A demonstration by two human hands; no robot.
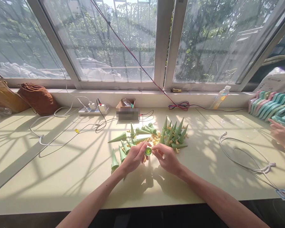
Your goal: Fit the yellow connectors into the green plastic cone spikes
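Note:
My left hand (136, 155) is closed around a green plastic watering spike (148, 151), its round open end turned up towards me. Close against the right side of that rim, my right hand (166, 157) has its thumb and fingers pinched together; whatever is between them is too small to make out. Beyond my hands lies a heap of small yellow valve pieces (155, 138). Several loose green spikes (118, 137) lie or stand to the left. On the right is a cluster of green spikes (175, 131), many with yellow pieces at their wide ends.
A small cardboard box (126, 103) and a power strip (94, 110) sit by the window ledge. White cable (247, 167) coils at right. Farther back are a bottle (220, 97) and a brown bag (39, 98). Another person's hand (283, 134) touches pastel hangers (273, 106).

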